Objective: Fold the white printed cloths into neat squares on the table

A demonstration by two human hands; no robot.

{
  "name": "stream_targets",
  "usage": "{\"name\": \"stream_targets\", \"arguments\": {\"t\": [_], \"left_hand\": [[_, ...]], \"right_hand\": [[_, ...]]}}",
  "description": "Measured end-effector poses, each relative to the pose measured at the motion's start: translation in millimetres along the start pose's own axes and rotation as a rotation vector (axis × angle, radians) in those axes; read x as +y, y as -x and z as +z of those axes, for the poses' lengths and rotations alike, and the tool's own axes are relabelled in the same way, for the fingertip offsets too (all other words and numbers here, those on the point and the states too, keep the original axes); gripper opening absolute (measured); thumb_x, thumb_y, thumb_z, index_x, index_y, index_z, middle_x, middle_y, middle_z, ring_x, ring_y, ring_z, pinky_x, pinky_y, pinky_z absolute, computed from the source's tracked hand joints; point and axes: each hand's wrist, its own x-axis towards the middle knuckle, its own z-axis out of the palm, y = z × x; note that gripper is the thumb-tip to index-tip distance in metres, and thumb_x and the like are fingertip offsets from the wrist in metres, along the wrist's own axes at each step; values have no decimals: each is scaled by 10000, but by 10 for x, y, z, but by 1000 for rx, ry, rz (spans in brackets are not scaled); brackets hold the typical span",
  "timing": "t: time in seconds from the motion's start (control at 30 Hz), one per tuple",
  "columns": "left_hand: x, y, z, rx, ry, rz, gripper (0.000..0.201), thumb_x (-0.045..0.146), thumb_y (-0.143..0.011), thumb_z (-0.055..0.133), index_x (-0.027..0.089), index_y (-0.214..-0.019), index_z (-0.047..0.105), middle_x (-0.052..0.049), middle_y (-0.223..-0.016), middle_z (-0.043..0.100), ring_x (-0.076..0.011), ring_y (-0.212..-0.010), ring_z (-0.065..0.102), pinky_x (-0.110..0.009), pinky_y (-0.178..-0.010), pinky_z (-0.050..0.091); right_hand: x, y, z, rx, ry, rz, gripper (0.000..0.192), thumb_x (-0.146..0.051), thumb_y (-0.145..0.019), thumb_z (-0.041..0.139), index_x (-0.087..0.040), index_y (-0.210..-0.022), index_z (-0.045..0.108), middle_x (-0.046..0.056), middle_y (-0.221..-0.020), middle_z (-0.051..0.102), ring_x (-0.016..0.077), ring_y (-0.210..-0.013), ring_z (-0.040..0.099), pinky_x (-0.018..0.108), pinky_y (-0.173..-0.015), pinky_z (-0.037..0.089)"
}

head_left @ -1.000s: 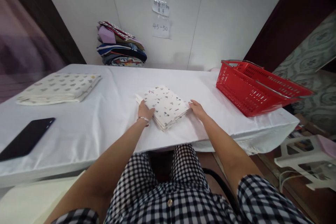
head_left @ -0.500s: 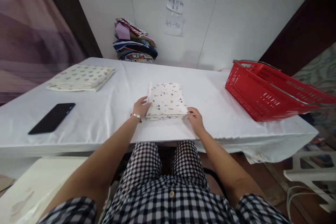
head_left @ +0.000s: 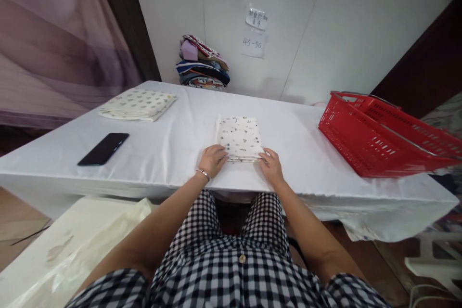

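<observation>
A white folded cloth (head_left: 239, 134) with a small dark print lies flat on the table in front of me, its stacked layers showing along the near edge. My left hand (head_left: 213, 160), with a bracelet at the wrist, has its fingers closed on the near left corner. At the near right corner, my right hand (head_left: 270, 164) grips the layers between thumb and fingers. The undersides of both hands' grips are hidden. Farther left lies another folded white cloth (head_left: 139, 104) with a grey print, apart from both hands.
A black phone (head_left: 103, 149) rests on the white-covered table (head_left: 288, 154) at left. The red plastic basket (head_left: 375, 139) stands at right. Against the wall is a pile of folded fabrics (head_left: 203, 65). Below the table's left edge sits a pale surface with plastic film (head_left: 108, 236).
My left hand has slid from the cloth's left side to its near left corner. The right hand stays at the near right corner. The camera view has shifted.
</observation>
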Motion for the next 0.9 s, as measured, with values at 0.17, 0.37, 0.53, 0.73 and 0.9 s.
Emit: {"name": "stream_targets", "arguments": {"t": [0.17, 0.37, 0.53, 0.73, 0.9], "left_hand": [[33, -47, 57, -16, -53, 123, 219, 308, -858, 484, 221, -950, 663, -74, -1042, 646, -228, -1063, 520, -412, -928, 360], [83, -100, 82, -46, -149, 145, 221, 304, -860, 482, 228, -983, 649, -75, -1002, 657, -237, -1021, 529, -427, -912, 336], [124, -91, 54, -30, -192, 163, 226, 245, -847, 484, 228, -1010, 640, -72, -979, 665, -244, -1024, 522, -440, -927, 317], [159, -115, 70, -61, -189, 172, 276, 164, -822, 464, 222, -1026, 641, -82, -950, 665, -240, -1001, 532, -451, -935, 315], [164, -126, 62, -67, -198, 149, 269, 190, -823, 466, 207, -1026, 641, -93, -932, 667, -252, -987, 534, -460, -917, 323]], "right_hand": [[-15, -39, 21, -51, 132, -132, 246, -274, -856, 490, -210, -1022, 660, 97, -1221, 534, 237, -1174, 426, 436, -988, 353], [-86, -113, 28, -132, 277, -218, 251, -255, -885, 448, -214, -1053, 629, 81, -1221, 546, 243, -1225, 370, 428, -984, 287], [-176, -141, 34, -183, 339, -305, 277, -231, -901, 407, -202, -1115, 580, 75, -1152, 565, 227, -1154, 402, 376, -938, 274], [-193, -162, 52, -212, 415, -271, 239, -231, -886, 432, -208, -1054, 601, 70, -1005, 573, 222, -958, 444, 357, -832, 285], [-161, -162, 47, -205, 380, -280, 245, -205, -892, 407, -195, -1030, 609, 69, -973, 586, 217, -928, 452, 356, -809, 282]]}}
